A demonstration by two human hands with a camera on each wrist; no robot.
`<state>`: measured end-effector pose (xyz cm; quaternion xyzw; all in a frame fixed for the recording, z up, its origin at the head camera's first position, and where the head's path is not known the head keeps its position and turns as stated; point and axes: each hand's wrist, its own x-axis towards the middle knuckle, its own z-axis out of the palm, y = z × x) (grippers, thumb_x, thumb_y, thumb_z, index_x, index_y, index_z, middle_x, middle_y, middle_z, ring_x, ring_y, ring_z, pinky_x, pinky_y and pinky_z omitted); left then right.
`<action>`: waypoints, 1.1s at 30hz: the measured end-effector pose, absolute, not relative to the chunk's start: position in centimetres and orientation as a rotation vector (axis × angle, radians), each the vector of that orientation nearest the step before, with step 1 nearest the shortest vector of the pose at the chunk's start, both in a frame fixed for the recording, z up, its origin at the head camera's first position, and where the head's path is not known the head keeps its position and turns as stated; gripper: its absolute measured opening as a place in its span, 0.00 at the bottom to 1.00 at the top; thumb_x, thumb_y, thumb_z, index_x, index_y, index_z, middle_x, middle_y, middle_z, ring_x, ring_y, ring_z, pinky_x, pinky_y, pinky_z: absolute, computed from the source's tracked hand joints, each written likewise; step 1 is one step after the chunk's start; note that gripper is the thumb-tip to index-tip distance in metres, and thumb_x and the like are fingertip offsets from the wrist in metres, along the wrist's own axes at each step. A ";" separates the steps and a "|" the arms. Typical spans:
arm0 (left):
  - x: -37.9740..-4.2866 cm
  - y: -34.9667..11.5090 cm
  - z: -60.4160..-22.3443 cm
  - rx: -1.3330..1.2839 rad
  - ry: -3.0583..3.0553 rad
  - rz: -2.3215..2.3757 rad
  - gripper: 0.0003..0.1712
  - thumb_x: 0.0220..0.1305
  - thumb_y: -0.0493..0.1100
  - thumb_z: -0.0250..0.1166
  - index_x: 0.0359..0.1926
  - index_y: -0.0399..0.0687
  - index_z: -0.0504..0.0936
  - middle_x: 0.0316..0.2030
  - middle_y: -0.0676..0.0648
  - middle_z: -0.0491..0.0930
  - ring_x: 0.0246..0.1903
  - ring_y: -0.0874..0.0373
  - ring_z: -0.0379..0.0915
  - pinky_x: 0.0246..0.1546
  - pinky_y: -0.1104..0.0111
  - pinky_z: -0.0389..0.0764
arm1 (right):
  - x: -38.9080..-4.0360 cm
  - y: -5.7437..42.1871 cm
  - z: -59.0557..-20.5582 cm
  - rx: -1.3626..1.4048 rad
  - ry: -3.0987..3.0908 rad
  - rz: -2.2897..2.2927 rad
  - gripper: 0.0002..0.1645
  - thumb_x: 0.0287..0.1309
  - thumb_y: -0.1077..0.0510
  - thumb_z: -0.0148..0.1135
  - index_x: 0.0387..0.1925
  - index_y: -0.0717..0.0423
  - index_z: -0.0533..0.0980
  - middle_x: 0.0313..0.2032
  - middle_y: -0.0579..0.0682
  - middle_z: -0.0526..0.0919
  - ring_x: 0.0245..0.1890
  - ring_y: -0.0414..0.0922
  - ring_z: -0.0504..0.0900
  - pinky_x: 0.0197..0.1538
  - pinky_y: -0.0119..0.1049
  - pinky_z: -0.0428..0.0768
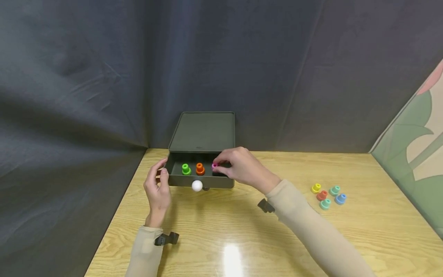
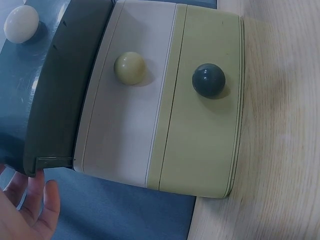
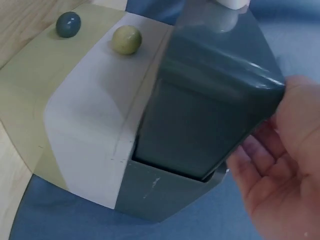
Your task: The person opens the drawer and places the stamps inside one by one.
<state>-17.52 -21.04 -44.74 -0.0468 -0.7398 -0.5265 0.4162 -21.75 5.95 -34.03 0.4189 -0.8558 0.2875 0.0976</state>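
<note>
The pink peg [image 1: 214, 167] was inside the dark drawer [image 1: 181, 181], towards its right end, pinched between the thumb and fingers of the right hand [image 1: 242, 167]. Handling this peg looked like the step in hand; whether it was being set down or lifted could not be told. The next move seemed to call for a straight path clear of the drawer's walls, with the drawer kept steady. The orange peg [image 1: 200, 169] and green peg [image 1: 186, 169] stood upright to its left. At the drawer's left end, the left hand [image 1: 159, 190] rested with fingers loosely spread, touching the side. The chest [image 1: 204, 132] stood at the desk's [image 1: 194, 238] back edge, near the back left corner. Five loose pegs [image 1: 322, 196] lay grouped towards the desk's right edge.
</note>
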 end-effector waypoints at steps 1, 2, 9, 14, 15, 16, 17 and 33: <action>-17.5 -21.0 -44.7 -0.117 -1.858 -1.323 0.19 0.75 0.35 0.57 0.61 0.38 0.86 0.55 0.33 0.86 0.43 0.63 0.78 0.38 0.80 0.73 | -21.7 5.9 -34.0 1.244 -2.542 0.837 0.06 0.61 0.58 0.79 0.39 0.54 0.91 0.38 0.46 0.93 0.30 0.36 0.85 0.34 0.27 0.81; -17.4 -21.0 -44.7 -0.117 -1.858 -1.324 0.19 0.76 0.35 0.57 0.61 0.38 0.86 0.55 0.33 0.86 0.43 0.65 0.78 0.38 0.80 0.73 | -21.7 5.9 -33.9 1.244 -2.550 0.831 0.06 0.60 0.58 0.79 0.39 0.54 0.91 0.38 0.46 0.93 0.29 0.36 0.85 0.33 0.27 0.81; -17.2 -20.9 -44.5 -0.126 -1.838 -1.303 0.19 0.75 0.32 0.57 0.60 0.37 0.86 0.54 0.33 0.86 0.43 0.66 0.77 0.38 0.80 0.73 | -21.4 5.5 -33.6 1.187 -2.653 0.820 0.06 0.60 0.55 0.79 0.38 0.51 0.92 0.37 0.44 0.94 0.21 0.31 0.75 0.27 0.27 0.70; -17.2 -21.0 -44.5 -0.112 -1.832 -1.304 0.18 0.74 0.32 0.57 0.59 0.37 0.86 0.53 0.33 0.87 0.43 0.61 0.78 0.38 0.81 0.72 | -21.3 5.2 -33.4 1.158 -2.722 0.820 0.04 0.60 0.56 0.79 0.38 0.49 0.93 0.36 0.44 0.94 0.18 0.33 0.68 0.24 0.28 0.64; -17.2 -21.0 -44.5 -0.111 -1.832 -1.298 0.18 0.74 0.32 0.57 0.59 0.36 0.86 0.53 0.33 0.87 0.43 0.60 0.78 0.38 0.82 0.72 | -21.3 5.2 -33.3 1.158 -2.734 0.818 0.04 0.60 0.57 0.79 0.37 0.49 0.92 0.36 0.44 0.94 0.18 0.33 0.69 0.24 0.27 0.65; -17.2 -21.0 -44.5 -0.109 -1.832 -1.299 0.18 0.74 0.32 0.57 0.59 0.36 0.86 0.53 0.33 0.86 0.43 0.59 0.78 0.38 0.82 0.72 | -21.4 5.1 -33.3 1.160 -2.741 0.818 0.04 0.60 0.57 0.79 0.38 0.50 0.92 0.36 0.44 0.94 0.19 0.33 0.71 0.25 0.27 0.67; -17.2 -21.0 -44.6 -0.106 -1.833 -1.296 0.18 0.74 0.31 0.57 0.59 0.36 0.86 0.53 0.33 0.86 0.43 0.59 0.78 0.38 0.82 0.72 | -21.4 5.0 -33.2 1.162 -2.750 0.820 0.04 0.60 0.57 0.79 0.38 0.50 0.92 0.36 0.44 0.94 0.20 0.33 0.73 0.26 0.27 0.69; -17.5 -21.0 -44.7 -0.107 -1.853 -1.325 0.19 0.75 0.35 0.57 0.61 0.38 0.86 0.55 0.34 0.86 0.45 0.54 0.80 0.38 0.81 0.73 | -22.1 5.3 -33.8 1.139 -2.773 0.921 0.06 0.61 0.57 0.78 0.40 0.51 0.92 0.38 0.46 0.94 0.22 0.36 0.73 0.26 0.28 0.69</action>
